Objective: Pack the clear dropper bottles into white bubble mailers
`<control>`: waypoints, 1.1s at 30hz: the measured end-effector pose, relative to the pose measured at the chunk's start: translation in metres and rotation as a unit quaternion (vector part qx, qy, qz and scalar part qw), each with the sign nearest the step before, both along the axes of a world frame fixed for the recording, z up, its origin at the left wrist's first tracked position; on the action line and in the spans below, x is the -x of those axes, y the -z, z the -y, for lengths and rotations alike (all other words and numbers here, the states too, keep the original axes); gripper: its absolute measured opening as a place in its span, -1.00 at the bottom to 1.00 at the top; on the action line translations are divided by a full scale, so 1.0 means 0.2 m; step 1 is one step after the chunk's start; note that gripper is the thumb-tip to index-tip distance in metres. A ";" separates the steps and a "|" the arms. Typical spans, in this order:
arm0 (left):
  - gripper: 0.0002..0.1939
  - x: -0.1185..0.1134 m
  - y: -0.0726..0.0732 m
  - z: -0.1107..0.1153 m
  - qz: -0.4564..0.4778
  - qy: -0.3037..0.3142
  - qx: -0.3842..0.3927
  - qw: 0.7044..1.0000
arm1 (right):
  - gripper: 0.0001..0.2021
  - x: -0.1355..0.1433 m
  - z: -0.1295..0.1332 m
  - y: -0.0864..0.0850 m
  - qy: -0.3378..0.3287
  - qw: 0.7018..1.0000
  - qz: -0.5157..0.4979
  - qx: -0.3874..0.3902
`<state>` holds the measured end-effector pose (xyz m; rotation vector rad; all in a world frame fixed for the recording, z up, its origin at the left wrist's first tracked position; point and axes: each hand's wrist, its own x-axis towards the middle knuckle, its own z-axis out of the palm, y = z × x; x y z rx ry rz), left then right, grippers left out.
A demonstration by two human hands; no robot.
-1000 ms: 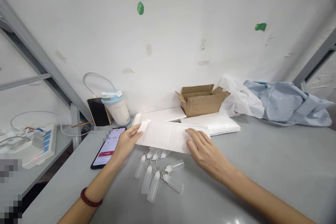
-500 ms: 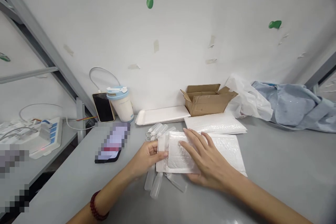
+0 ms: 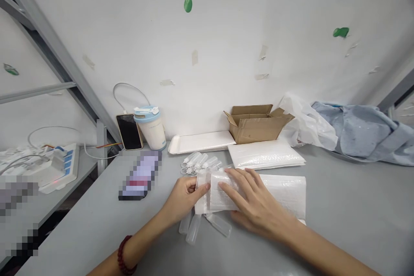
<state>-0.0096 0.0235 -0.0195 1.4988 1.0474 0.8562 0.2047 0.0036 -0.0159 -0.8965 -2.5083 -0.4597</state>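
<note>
A white bubble mailer (image 3: 284, 189) lies crosswise between my hands, its flap end toward the left. My left hand (image 3: 184, 194) pinches that flap end between thumb and fingers. Over the middle of the mailer is my right hand (image 3: 258, 202), fingers resting on its top face and thumb at the near edge, gripping it. Several clear plastic tubes with loops (image 3: 194, 229) stick out from under the mailer's near left side. More such tubes (image 3: 202, 160) lie in a pile just behind it. What is inside the mailer cannot be seen.
Behind stand flat white mailers (image 3: 202, 141), a filled-looking bubble mailer (image 3: 265, 154) and an open cardboard box (image 3: 258, 128). To the left are a cup (image 3: 152, 131), an upright phone (image 3: 130, 133), a lying phone (image 3: 140, 177) and a power strip (image 3: 69, 166). A plastic bag (image 3: 307, 120) and blue cloth (image 3: 362, 131) lie right.
The mailer has tilted, its far edge coming nearer to me and uncovering more of the tubes behind. Both hands keep their hold with little movement. The view has shifted slightly.
</note>
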 end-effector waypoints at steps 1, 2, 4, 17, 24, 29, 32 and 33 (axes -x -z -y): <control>-0.62 0.00 0.00 0.00 -0.012 -0.009 -0.009 1.000 | -0.55 0.00 0.00 0.00 -0.009 1.000 -0.007 -0.009; -0.61 0.00 0.00 0.00 -0.026 -0.019 -0.018 0.999 | -0.58 0.00 0.00 0.00 -0.020 1.000 -0.016 -0.017; -0.58 0.01 -0.01 -0.01 -0.055 -0.045 -0.044 0.997 | -0.63 -0.01 0.00 -0.01 -0.031 0.999 -0.035 -0.025; -0.81 0.12 0.00 -0.09 -0.268 -0.094 -0.259 0.923 | -0.61 -0.07 -0.07 -0.03 0.076 0.992 -0.101 0.031; -0.79 0.10 0.00 -0.07 -0.231 -0.115 -0.229 0.939 | -0.57 -0.06 -0.06 -0.02 0.068 0.991 -0.099 0.064; -0.76 0.10 -0.03 -0.06 -0.034 -0.228 -0.202 0.952 | -0.56 -0.06 -0.05 -0.01 0.063 0.988 -0.106 0.090; -0.75 0.09 -0.05 -0.06 0.041 -0.268 -0.204 0.941 | -0.55 -0.06 -0.05 -0.01 0.059 0.986 -0.110 0.112; -0.75 0.09 -0.06 -0.05 0.056 -0.275 -0.199 0.939 | -0.55 -0.06 -0.05 -0.01 0.057 0.985 -0.111 0.119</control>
